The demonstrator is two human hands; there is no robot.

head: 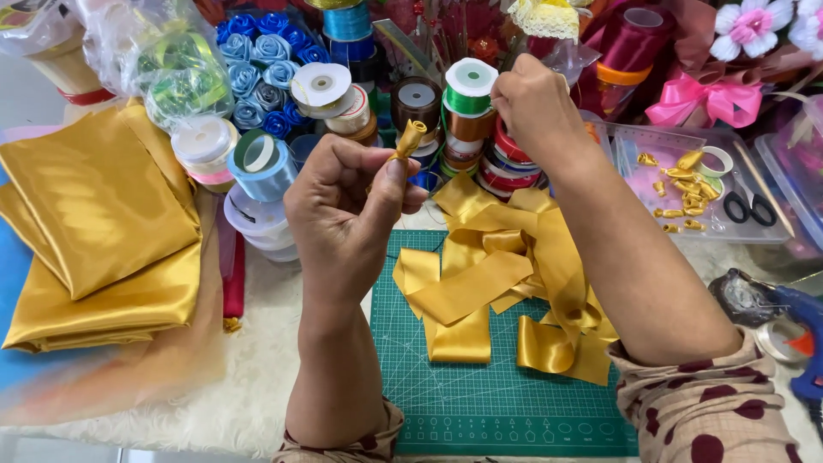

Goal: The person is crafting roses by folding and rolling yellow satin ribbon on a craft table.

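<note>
Gold satin cloth (pixel 94 223) lay folded at the bench's left edge, and loose gold ribbon strips (pixel 501 283) were heaped on the green cutting mat (pixel 480 394) at its front. Above the mat, the left hand (pixel 347 219) pinched a small rolled gold ribbon bud (pixel 410 139) between thumb and fingertips, while the right hand (pixel 536 107) was curled closed just beside it; what it gripped could not be made out.

Two bare forearms with patterned sleeves pushed back, seen from above.

Left hand (pixel 343 214): no ring, watch or glove visible; sleeve cuff bunched near the elbow, beige fabric with dark maroon spots. Right hand (pixel 536 107): likewise unadorned; sleeve gathered well up the forearm, same beige cloth with maroon dots and faint pale floral print. Short, unpainted nails on the fingers (pixel 396 171).
</note>
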